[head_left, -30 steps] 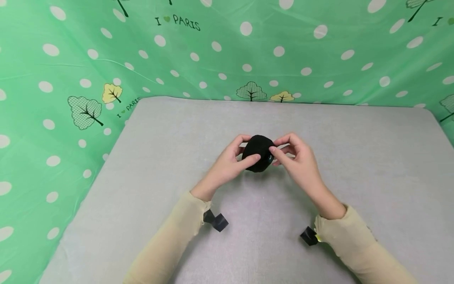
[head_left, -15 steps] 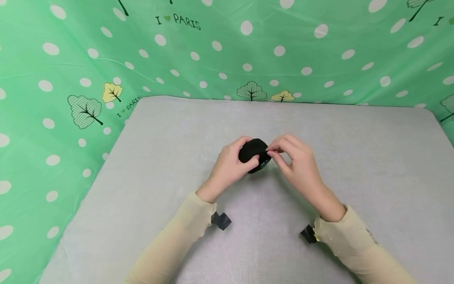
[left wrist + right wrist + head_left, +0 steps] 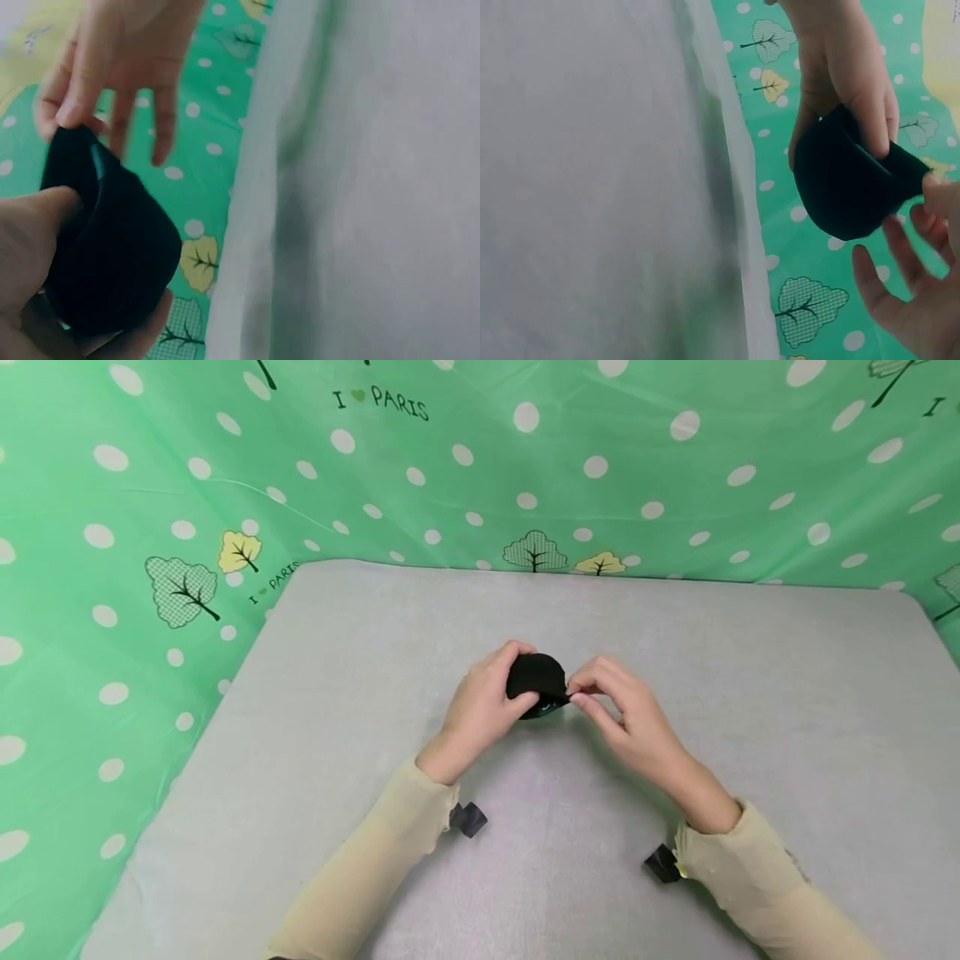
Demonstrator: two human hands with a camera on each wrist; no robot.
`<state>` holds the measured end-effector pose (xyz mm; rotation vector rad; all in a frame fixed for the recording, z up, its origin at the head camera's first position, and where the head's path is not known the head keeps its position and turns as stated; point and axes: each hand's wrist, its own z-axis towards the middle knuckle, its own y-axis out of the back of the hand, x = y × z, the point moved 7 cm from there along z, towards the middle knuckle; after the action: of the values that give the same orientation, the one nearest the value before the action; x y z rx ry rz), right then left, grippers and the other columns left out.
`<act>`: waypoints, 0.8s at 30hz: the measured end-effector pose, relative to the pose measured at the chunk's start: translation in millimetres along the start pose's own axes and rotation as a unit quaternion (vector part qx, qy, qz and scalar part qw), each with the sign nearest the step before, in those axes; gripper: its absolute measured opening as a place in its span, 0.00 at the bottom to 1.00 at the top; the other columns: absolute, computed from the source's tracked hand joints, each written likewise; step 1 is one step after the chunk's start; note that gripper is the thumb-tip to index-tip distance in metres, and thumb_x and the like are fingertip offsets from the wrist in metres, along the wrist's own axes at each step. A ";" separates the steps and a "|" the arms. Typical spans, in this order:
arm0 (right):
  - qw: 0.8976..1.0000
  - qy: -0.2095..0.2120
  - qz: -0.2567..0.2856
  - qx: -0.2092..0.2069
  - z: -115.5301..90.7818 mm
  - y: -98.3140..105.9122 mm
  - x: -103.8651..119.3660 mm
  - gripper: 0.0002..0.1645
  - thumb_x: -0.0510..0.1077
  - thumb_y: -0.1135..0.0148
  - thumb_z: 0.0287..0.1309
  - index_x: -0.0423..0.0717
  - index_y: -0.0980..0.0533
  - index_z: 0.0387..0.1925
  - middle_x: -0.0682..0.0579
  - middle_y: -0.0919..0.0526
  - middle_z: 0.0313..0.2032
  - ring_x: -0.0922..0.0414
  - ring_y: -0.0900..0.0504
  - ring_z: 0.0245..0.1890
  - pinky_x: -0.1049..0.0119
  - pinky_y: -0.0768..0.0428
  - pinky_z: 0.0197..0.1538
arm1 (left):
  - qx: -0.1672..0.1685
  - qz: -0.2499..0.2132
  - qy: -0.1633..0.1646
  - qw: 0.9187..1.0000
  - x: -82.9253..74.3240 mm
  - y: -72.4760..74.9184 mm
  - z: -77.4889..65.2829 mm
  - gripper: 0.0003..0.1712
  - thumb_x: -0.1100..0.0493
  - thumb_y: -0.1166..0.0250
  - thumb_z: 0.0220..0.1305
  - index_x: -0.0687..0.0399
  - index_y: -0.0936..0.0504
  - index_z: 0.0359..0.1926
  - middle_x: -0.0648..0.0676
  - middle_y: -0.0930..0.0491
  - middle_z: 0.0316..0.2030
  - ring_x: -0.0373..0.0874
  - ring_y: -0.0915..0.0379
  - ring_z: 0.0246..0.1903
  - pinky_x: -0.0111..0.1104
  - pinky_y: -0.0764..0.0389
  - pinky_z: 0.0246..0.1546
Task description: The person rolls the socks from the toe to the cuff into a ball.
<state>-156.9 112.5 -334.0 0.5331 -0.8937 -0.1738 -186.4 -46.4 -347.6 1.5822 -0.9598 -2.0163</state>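
A small black rounded pouch (image 3: 536, 674) of soft-looking cloth is held between both hands over the table. My left hand (image 3: 480, 703) grips its body, thumb over the opening and fingers around the far side. With thumb and forefinger, my right hand (image 3: 630, 714) pinches the edge on the right and draws it out to a point. In the right wrist view the pouch (image 3: 840, 187) gapes along its rim, and the left thumb dips into the gap. A dark glossy patch shows at its lower side in the head view. The inside is mostly hidden.
Under the hands lies a grey-topped table (image 3: 360, 635). Behind it and to its left hangs a green polka-dot cloth (image 3: 450, 493) printed with trees. Black squares hang by the beige sleeves (image 3: 375, 852), one square (image 3: 471, 820) at the left cuff and another square (image 3: 662, 864) at the right.
My right hand has gone from fingers spread at the pouch's side to pinching its edge and pulling it outward, slightly down. The pouch has tilted and shifted a little left in my left hand.
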 end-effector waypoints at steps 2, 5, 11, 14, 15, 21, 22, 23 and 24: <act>0.998 -0.048 0.026 -0.010 -1.7 0.1 -6.7 0.05 0.30 0.42 0.66 0.40 0.23 0.39 0.50 0.21 0.39 0.58 0.22 0.43 0.75 0.19 0.46 | 0.019 -0.030 0.000 0.999 -0.4 -2.1 -0.8 0.25 0.61 0.32 0.61 0.53 0.26 0.59 0.57 0.20 0.56 0.51 0.22 0.52 0.46 0.22 0.55; 0.992 -0.107 0.062 -0.033 -3.5 1.6 -14.7 0.03 0.32 0.45 0.69 0.36 0.24 0.40 0.51 0.22 0.39 0.56 0.21 0.44 0.70 0.14 0.41 | 0.045 -0.074 0.005 0.996 -0.4 -5.3 -2.3 0.26 0.56 0.32 0.63 0.53 0.27 0.60 0.55 0.20 0.55 0.49 0.23 0.49 0.43 0.21 0.52; 0.978 -0.157 0.124 -0.066 -3.9 8.5 -19.6 0.08 0.35 0.46 0.71 0.31 0.27 0.42 0.52 0.24 0.39 0.63 0.20 0.41 0.66 0.13 0.37 | 0.105 -0.202 0.046 0.973 1.1 -12.2 -5.2 0.24 0.48 0.41 0.72 0.53 0.28 0.63 0.55 0.23 0.59 0.49 0.21 0.48 0.37 0.19 0.44; 0.973 -0.161 0.149 -0.070 -3.1 10.7 -19.3 0.09 0.36 0.47 0.72 0.30 0.28 0.43 0.52 0.25 0.39 0.65 0.21 0.41 0.68 0.14 0.38 | 0.141 -0.294 0.070 0.943 2.5 -17.8 -5.1 0.23 0.50 0.52 0.79 0.57 0.30 0.65 0.60 0.26 0.62 0.52 0.21 0.49 0.41 0.16 0.46; 0.972 -0.160 0.155 -0.070 -2.8 11.1 -19.1 0.09 0.36 0.47 0.72 0.30 0.28 0.43 0.53 0.25 0.39 0.64 0.22 0.41 0.69 0.14 0.38 | 0.153 -0.316 0.078 0.933 2.9 -19.5 -5.4 0.23 0.51 0.55 0.79 0.58 0.31 0.66 0.61 0.27 0.62 0.52 0.21 0.50 0.42 0.16 0.46; 0.965 -0.155 0.202 -0.061 -2.6 11.9 -20.0 0.05 0.33 0.49 0.72 0.32 0.29 0.42 0.60 0.24 0.41 0.65 0.23 0.42 0.75 0.16 0.41 | 0.216 -0.411 0.122 0.877 6.8 -30.3 -9.0 0.27 0.52 0.54 0.76 0.59 0.37 0.70 0.62 0.28 0.63 0.39 0.23 0.48 0.31 0.21 0.47; 0.963 -0.157 0.211 -0.060 -2.8 11.9 -20.6 0.05 0.33 0.49 0.71 0.33 0.29 0.42 0.61 0.23 0.41 0.65 0.22 0.42 0.75 0.17 0.41 | 0.223 -0.430 0.126 0.866 6.5 -31.9 -9.4 0.28 0.53 0.53 0.75 0.60 0.37 0.70 0.63 0.28 0.62 0.39 0.23 0.47 0.31 0.21 0.47; 0.961 -0.159 0.220 -0.058 -2.8 11.7 -21.1 0.04 0.33 0.49 0.71 0.34 0.29 0.41 0.61 0.23 0.41 0.66 0.22 0.42 0.75 0.17 0.41 | 0.227 -0.442 0.128 0.858 6.3 -32.9 -9.5 0.28 0.54 0.51 0.73 0.61 0.37 0.70 0.63 0.28 0.62 0.38 0.22 0.47 0.31 0.20 0.47; 0.959 -0.162 0.226 -0.057 -3.0 11.6 -21.6 0.03 0.33 0.49 0.72 0.35 0.28 0.41 0.61 0.22 0.42 0.66 0.22 0.42 0.75 0.17 0.42 | 0.227 -0.450 0.130 0.854 5.9 -33.5 -9.4 0.29 0.55 0.49 0.71 0.61 0.37 0.69 0.61 0.28 0.62 0.38 0.23 0.46 0.30 0.20 0.46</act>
<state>-169.0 131.4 -344.5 0.1825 -1.2933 0.1088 -175.8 -30.1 -376.9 2.8994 -0.6555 -2.0672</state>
